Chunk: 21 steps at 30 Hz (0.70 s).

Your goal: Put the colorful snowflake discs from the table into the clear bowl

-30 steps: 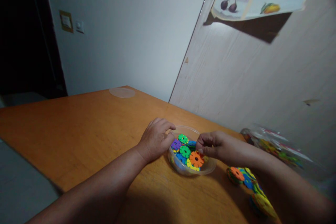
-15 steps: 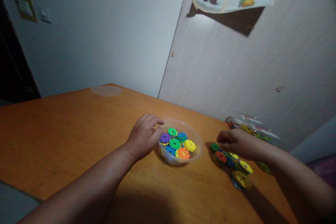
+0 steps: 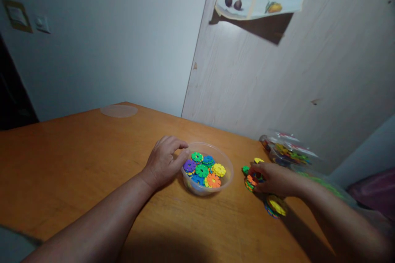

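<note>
many discs [image 3: 201,170] in bowl [image 3: 228,174] — pile [image 3: 276,205] left on table [image 3: 92,164]. your left hand [image 3: 166,158] half-curled at bowl; right hand [image 3: 271,177] curled over pile — can't tell if either grips.

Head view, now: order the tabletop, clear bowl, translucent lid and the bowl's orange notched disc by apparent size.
Tabletop
Clear bowl
Translucent lid, farther away, so true size unsure
Orange notched disc

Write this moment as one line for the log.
left hand: at clear bowl rim, grip unclear | right hand: at loose discs beside bowl, grip unclear | bowl: multicoloured discs inside | translucent lid: table's far corner
</note>
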Each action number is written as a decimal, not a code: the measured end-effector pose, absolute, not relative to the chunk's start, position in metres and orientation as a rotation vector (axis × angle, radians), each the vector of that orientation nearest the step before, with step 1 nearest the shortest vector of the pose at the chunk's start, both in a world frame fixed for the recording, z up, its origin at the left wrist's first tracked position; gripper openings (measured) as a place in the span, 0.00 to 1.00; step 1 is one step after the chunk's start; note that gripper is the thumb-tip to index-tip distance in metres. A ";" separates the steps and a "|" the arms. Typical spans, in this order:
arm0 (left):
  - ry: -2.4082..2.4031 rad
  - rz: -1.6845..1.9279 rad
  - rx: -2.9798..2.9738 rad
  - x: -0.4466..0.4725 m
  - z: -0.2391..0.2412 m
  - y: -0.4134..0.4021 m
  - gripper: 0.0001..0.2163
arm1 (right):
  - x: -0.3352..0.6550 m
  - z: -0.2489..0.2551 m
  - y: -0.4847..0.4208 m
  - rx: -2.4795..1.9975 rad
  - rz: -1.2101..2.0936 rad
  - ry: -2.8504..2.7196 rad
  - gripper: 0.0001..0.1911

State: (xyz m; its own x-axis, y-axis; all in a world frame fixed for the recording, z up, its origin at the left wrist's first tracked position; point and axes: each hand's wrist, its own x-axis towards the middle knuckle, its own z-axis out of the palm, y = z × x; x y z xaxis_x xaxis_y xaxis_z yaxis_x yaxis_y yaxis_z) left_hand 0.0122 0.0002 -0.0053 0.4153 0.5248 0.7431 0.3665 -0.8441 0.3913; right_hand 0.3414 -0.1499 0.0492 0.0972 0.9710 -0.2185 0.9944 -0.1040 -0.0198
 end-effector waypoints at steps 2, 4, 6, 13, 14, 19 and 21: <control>0.781 1.402 2.484 0.012 -0.005 -0.001 0.09 | 0.344 0.047 -0.150 2.242 -0.282 2.017 0.16; 0.770 1.391 2.465 0.012 -0.005 -0.002 0.09 | 0.347 0.047 -0.151 2.273 -0.301 2.032 0.16; 0.753 1.383 2.445 0.012 -0.005 -0.004 0.09 | 0.351 0.049 -0.152 2.310 -0.304 2.054 0.16; 0.691 1.356 2.410 0.014 -0.003 -0.012 0.08 | 0.313 0.087 -0.159 2.303 -0.419 2.323 0.20; 0.679 1.355 2.410 0.014 -0.003 -0.013 0.08 | 0.301 0.093 -0.160 2.293 -0.421 2.357 0.20; 0.617 1.353 2.420 0.012 0.000 -0.017 0.07 | 0.250 0.104 -0.155 2.136 -0.518 2.441 0.19; 0.599 1.356 2.424 0.012 0.000 -0.018 0.07 | 0.238 0.102 -0.149 2.090 -0.551 2.439 0.18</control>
State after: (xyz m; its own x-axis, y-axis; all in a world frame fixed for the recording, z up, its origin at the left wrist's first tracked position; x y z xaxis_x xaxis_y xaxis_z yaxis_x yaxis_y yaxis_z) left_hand 0.0122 -0.0185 0.0004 0.4678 0.4929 0.7336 0.2108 -0.8683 0.4490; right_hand 0.2382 -0.1488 0.1019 -0.1735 0.9764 -0.1283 0.9369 0.1234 -0.3271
